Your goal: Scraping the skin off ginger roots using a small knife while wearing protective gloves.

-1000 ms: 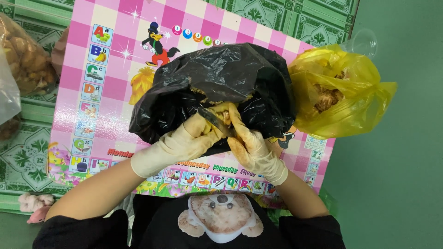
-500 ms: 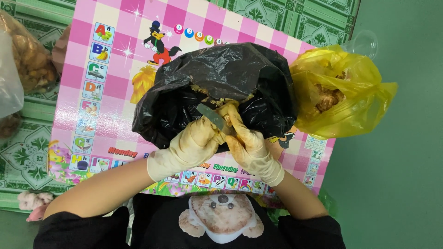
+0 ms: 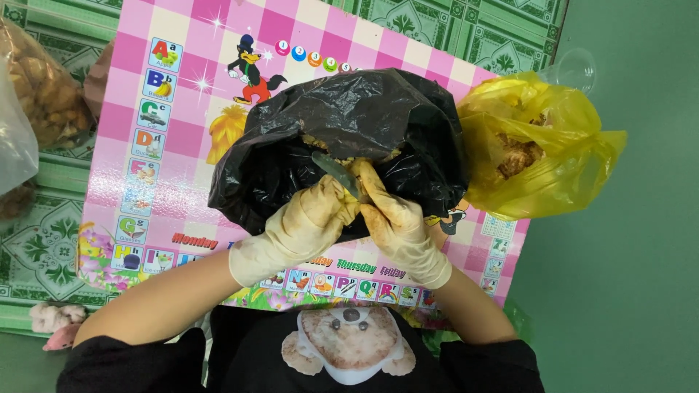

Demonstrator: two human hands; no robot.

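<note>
Pink checkered alphabet mat (image 3: 182, 182) under my hands. Left hand (image 3: 306, 222) grips small knife (image 3: 336, 175), blade angled up; right hand (image 3: 393, 218) clamps yellowish root piece (image 3: 368, 178), held over open black bag (image 3: 349, 124) so scraps drop in. One yellow bag (image 3: 539, 156) right of right hand. Two gloves, both stained.

Both forearms reach forward, bare below dark sleeves. The left hand (image 3: 306, 222) and right hand (image 3: 393, 218) — each in a stained, pale glove — are pressed together at the knuckles, fingers curled, apparently gripping — the fingertips are hidden.
</note>
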